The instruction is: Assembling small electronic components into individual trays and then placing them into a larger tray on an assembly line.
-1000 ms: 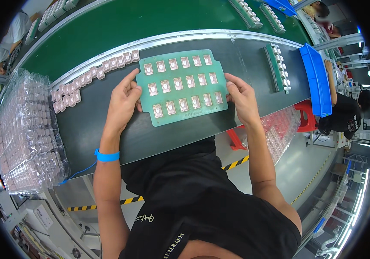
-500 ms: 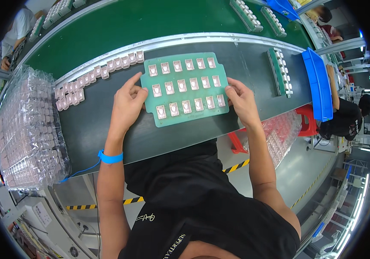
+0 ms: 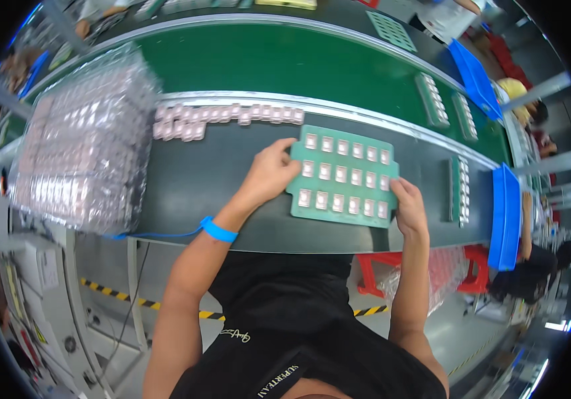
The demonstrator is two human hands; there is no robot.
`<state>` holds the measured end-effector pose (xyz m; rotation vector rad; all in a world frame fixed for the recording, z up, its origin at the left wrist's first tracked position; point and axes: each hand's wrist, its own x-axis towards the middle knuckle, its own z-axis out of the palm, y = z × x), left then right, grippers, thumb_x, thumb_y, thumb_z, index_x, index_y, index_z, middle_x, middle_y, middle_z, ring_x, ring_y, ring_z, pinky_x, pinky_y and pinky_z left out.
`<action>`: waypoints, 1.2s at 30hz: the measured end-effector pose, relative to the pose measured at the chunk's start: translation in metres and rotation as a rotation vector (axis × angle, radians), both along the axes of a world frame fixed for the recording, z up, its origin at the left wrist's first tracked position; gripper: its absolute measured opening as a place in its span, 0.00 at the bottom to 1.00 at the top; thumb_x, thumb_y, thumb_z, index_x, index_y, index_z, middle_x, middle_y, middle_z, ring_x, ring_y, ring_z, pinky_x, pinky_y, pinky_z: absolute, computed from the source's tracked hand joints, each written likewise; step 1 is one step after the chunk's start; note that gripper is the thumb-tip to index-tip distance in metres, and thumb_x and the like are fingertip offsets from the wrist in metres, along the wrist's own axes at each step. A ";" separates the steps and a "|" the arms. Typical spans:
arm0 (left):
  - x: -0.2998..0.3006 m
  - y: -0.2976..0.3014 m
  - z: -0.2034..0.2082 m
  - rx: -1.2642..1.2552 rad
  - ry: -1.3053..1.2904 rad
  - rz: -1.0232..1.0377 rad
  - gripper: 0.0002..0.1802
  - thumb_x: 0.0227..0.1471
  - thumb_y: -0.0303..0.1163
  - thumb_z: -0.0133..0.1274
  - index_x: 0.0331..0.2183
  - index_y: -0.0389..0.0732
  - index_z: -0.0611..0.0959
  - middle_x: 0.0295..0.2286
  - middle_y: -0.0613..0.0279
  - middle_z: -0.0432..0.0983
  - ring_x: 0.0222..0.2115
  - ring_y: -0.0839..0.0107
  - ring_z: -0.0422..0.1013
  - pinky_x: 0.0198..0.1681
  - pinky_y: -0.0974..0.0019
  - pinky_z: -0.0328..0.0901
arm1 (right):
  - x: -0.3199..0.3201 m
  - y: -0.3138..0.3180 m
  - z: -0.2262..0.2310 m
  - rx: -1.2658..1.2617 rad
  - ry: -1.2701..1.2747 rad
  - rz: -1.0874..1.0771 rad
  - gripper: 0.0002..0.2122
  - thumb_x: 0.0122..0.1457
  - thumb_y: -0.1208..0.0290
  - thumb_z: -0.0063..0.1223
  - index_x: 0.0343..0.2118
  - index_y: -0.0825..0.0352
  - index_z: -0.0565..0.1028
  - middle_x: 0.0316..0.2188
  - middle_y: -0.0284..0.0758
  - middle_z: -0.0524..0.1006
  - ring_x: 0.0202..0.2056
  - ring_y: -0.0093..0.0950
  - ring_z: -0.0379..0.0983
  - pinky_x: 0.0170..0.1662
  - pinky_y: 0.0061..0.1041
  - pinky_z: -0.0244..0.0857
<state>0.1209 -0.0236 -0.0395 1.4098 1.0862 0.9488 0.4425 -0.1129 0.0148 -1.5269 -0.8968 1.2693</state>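
Note:
A flat green tray board [image 3: 341,161] with three rows of small square pale-pink parts is held between my two hands above the dark bench. My left hand [image 3: 271,174] grips its left edge, thumb over the top and the other fingers partly hidden. On the opposite edge, my right hand [image 3: 410,207] pinches it near the right side's middle. A blue wrist strap [image 3: 218,231] with a cord circles my left wrist. Loose pink parts [image 3: 232,114] lie in rows along the bench's far side, left of the board.
At left stands a tall plastic-wrapped stack of pink parts [image 3: 89,146]. A green strip with parts [image 3: 460,193] and a blue bin [image 3: 504,216] are at the right. Beyond the metal rail runs a green belt [image 3: 265,60]. A red stool [image 3: 475,269] is below; co-workers are around.
The view has swung, so the bench and everything on it appear shifted and turned. Both hands keep hold of the tray board, which has moved little relative to the bench.

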 end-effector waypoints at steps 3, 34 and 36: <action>0.001 0.000 0.010 0.008 0.039 0.001 0.31 0.49 0.34 0.58 0.54 0.28 0.77 0.30 0.47 0.83 0.32 0.57 0.80 0.38 0.58 0.72 | 0.004 -0.006 0.006 0.027 0.185 0.024 0.17 0.69 0.68 0.51 0.53 0.78 0.73 0.47 0.40 0.80 0.45 0.25 0.78 0.52 0.25 0.70; -0.015 -0.011 0.024 -0.097 -0.150 -0.036 0.12 0.66 0.29 0.46 0.44 0.35 0.81 0.27 0.58 0.78 0.23 0.78 0.73 0.23 0.71 0.69 | -0.035 0.050 0.024 0.280 0.491 -0.180 0.20 0.69 0.67 0.50 0.60 0.73 0.68 0.56 0.43 0.75 0.55 0.36 0.75 0.60 0.38 0.68; -0.007 -0.012 0.016 0.202 0.024 -0.062 0.12 0.62 0.27 0.48 0.44 0.35 0.82 0.27 0.58 0.79 0.26 0.72 0.76 0.29 0.67 0.71 | -0.046 0.088 0.043 0.262 0.452 -0.178 0.21 0.69 0.66 0.49 0.61 0.72 0.67 0.57 0.43 0.74 0.56 0.36 0.74 0.61 0.40 0.67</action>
